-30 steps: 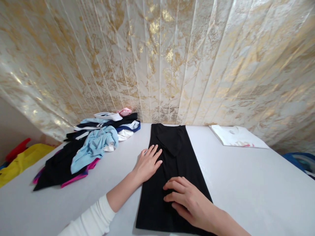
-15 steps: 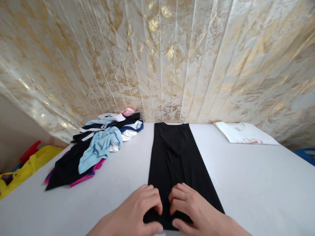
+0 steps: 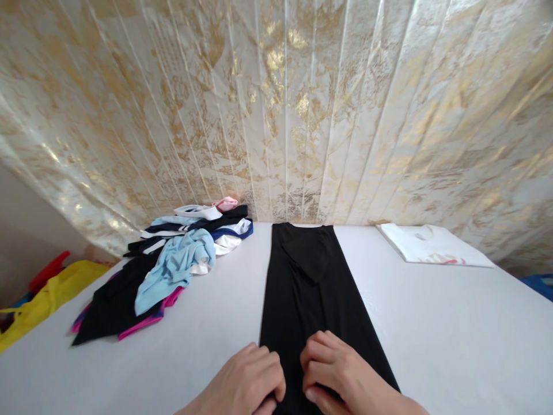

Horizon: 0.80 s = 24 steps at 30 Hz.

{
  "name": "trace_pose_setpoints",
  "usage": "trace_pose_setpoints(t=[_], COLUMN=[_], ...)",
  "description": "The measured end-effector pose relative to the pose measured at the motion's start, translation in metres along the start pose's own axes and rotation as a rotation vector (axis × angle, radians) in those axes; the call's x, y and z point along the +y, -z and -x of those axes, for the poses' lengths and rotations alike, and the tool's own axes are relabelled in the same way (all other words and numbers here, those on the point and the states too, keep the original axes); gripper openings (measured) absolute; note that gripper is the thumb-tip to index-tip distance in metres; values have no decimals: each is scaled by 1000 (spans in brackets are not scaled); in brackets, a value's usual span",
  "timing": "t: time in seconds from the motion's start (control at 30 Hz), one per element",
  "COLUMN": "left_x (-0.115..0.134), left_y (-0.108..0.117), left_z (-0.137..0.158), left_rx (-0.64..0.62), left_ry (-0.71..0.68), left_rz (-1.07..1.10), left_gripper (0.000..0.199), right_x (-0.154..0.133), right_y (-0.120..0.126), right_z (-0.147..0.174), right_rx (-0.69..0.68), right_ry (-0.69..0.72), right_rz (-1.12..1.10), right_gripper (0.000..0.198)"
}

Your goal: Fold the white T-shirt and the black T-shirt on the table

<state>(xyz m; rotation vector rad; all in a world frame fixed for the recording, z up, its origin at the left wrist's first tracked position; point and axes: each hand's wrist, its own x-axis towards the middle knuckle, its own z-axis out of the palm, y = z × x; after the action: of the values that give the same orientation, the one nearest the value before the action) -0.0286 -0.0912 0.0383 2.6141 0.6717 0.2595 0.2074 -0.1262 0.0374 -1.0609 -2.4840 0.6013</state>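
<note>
Garment (image 3: 287,305), black, lies flat and lengthwise on the white tabletop (image 3: 453,334), between a loose clothes pile (image 3: 173,265) on the left and a folded white shirt (image 3: 434,245) at far right. Left hand (image 3: 250,377) and right hand (image 3: 339,369) are at its near end, slightly apart, fingers (image 3: 319,353) curled inward on all 2; cannot tell whether they are clamped on the cloth.

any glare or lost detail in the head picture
Head view: shiny glare on the gold-patterned curtain; head view: the black garment is so dark that its folds show only faintly; head view: the bottom edge crops the left hand.
</note>
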Motion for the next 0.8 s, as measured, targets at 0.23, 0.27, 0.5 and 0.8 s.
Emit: trace_pose_setpoints(t=[0.23,0.27,0.5,0.8], left_x=[-30,-40,-112,-143], left_y=[14,12,-1,4], left_z=[-22,-32,-119,-160], left_rx=[81,64,161,221], left_ry=[105,112,206,252], left_rz=[-65,-105,-314,-317], left_gripper=[42,47,47,45], right_x=[89,106,183,114], right_y=[13,11,42,51], right_z=[5,1,-48,-90], right_rx=[273,262,215,310], right_ry=[-463,-493,-681,-580], right_rz=[383,433,533,494], right_gripper=[54,57,53,35])
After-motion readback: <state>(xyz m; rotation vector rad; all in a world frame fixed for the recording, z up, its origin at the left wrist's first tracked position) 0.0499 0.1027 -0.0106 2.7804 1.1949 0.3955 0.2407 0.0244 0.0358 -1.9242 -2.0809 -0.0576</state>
